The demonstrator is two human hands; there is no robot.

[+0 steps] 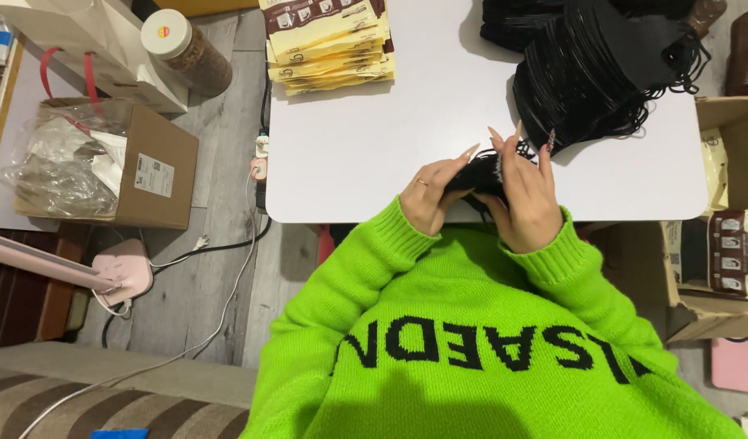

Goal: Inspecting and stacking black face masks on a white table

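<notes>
Both my hands meet at the near edge of the white table (374, 146), holding a small stack of black face masks (478, 172). My left hand (431, 195) grips the stack from the left side, a ring on one finger. My right hand (527, 191) covers it from the right, long nails pointing up. My sleeves are bright green knit. Just beyond my right hand lies a large heap of black masks with ear loops (593, 69). A stack of cream and brown flat pouches (329, 41) sits at the table's far left.
A cardboard box with plastic wrap (106, 162) and a jar with a white lid (187, 49) stand on the floor at left. Cables and a pink lamp base (122, 272) lie near them. An open carton of pouches (719, 252) is at right.
</notes>
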